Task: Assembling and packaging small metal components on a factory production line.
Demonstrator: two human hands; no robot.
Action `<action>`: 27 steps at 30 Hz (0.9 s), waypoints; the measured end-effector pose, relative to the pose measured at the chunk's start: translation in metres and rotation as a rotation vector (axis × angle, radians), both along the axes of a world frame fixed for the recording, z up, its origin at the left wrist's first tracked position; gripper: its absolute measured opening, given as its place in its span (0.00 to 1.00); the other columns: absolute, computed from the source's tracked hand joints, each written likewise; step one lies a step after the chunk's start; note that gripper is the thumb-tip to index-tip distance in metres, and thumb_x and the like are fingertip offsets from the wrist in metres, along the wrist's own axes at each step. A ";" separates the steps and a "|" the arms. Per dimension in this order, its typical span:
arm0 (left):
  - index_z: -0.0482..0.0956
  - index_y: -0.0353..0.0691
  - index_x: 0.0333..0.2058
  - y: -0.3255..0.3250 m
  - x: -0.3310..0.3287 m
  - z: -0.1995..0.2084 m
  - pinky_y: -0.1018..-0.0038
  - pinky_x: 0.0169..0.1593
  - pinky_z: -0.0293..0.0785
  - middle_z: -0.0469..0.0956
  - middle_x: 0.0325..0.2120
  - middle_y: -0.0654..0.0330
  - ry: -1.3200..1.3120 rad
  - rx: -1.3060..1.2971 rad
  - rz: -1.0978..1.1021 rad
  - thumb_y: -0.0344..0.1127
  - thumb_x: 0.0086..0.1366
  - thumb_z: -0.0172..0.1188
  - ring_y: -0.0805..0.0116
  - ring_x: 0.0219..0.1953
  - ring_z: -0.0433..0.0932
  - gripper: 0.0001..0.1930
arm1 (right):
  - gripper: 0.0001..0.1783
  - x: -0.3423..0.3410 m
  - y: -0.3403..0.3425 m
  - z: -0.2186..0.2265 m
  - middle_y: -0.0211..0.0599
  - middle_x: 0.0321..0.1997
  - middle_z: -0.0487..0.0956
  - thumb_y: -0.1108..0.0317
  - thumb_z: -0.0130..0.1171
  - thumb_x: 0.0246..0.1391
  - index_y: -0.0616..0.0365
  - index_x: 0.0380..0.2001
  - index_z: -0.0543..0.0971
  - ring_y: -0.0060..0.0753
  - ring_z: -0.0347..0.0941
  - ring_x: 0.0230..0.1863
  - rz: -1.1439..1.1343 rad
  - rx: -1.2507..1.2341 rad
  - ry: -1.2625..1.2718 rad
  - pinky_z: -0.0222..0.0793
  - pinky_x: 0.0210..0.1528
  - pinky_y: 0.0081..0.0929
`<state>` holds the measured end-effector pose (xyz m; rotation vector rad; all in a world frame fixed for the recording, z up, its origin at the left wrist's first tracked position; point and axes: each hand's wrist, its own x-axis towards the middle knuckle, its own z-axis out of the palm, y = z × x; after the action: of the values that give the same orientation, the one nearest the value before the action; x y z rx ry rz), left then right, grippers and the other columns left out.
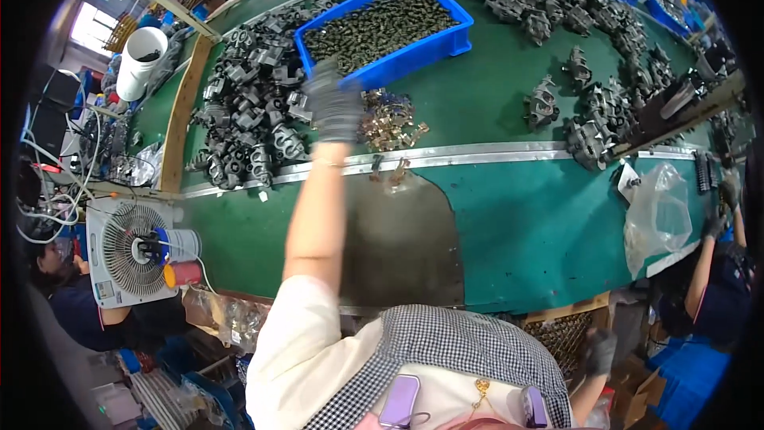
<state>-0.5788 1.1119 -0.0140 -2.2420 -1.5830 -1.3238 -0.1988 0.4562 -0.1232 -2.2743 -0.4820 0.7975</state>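
My left hand (334,105), in a grey knit glove, is stretched out over the table and smeared by motion, so its fingers do not show clearly. It is at the near left corner of a blue bin (434,54) filled with small dark metal parts (382,28). On its left lies a heap of dark metal castings (251,84); on its right, a pile of small brass-coloured clips (391,121). My right hand (601,353), also gloved, hangs low beside my body, below the table's front edge. It is near a box of brownish metal parts (563,341); its fingers are hard to make out.
A metal strip (493,153) crosses the green table. More castings (549,0) lie at the far right, with a few apart (543,103). A fan (131,247) stands left, a plastic bag (659,211) lies right. Co-workers sit at both sides.
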 end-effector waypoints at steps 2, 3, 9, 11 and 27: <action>0.72 0.35 0.47 0.037 -0.086 -0.020 0.61 0.54 0.63 0.73 0.43 0.43 0.303 -0.153 0.365 0.50 0.46 0.63 0.48 0.49 0.70 0.32 | 0.17 0.025 -0.130 -0.107 0.38 0.27 0.80 0.53 0.56 0.47 0.57 0.27 0.80 0.37 0.76 0.31 -0.025 -0.442 0.092 0.70 0.35 0.29; 0.71 0.33 0.47 0.033 -0.103 -0.015 0.60 0.55 0.62 0.69 0.49 0.42 0.434 -0.197 0.499 0.54 0.48 0.59 0.46 0.53 0.67 0.33 | 0.19 0.013 -0.131 -0.114 0.41 0.35 0.79 0.51 0.53 0.49 0.54 0.33 0.80 0.41 0.75 0.38 0.366 -0.814 -0.060 0.69 0.41 0.32; 0.69 0.34 0.50 0.034 -0.144 -0.023 0.61 0.58 0.56 0.66 0.51 0.40 0.533 -0.824 0.356 0.63 0.48 0.55 0.45 0.55 0.64 0.40 | 0.32 -0.069 -0.075 -0.092 0.45 0.62 0.60 0.46 0.46 0.51 0.53 0.55 0.67 0.38 0.56 0.63 0.267 -1.046 -0.032 0.49 0.64 0.33; 0.70 0.33 0.50 0.057 -0.225 -0.065 0.60 0.55 0.60 0.67 0.50 0.39 0.730 -0.577 0.154 0.63 0.50 0.53 0.44 0.54 0.64 0.39 | 0.25 -0.069 -0.112 -0.136 0.50 0.53 0.70 0.53 0.53 0.47 0.57 0.45 0.75 0.42 0.66 0.56 -0.032 -0.468 -0.225 0.62 0.55 0.32; 0.70 0.27 0.44 -0.029 -0.158 -0.029 0.63 0.41 0.70 0.76 0.36 0.43 0.281 -0.582 0.370 0.53 0.47 0.64 0.49 0.37 0.75 0.34 | 0.14 -0.070 -0.107 -0.130 0.51 0.42 0.77 0.64 0.54 0.41 0.56 0.32 0.81 0.48 0.74 0.46 -0.253 -1.041 -0.148 0.69 0.49 0.38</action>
<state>-0.7366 1.0827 -0.0432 -2.1061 -2.3255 -0.4668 -0.2683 0.3492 -0.2530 -3.2632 0.2539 0.8582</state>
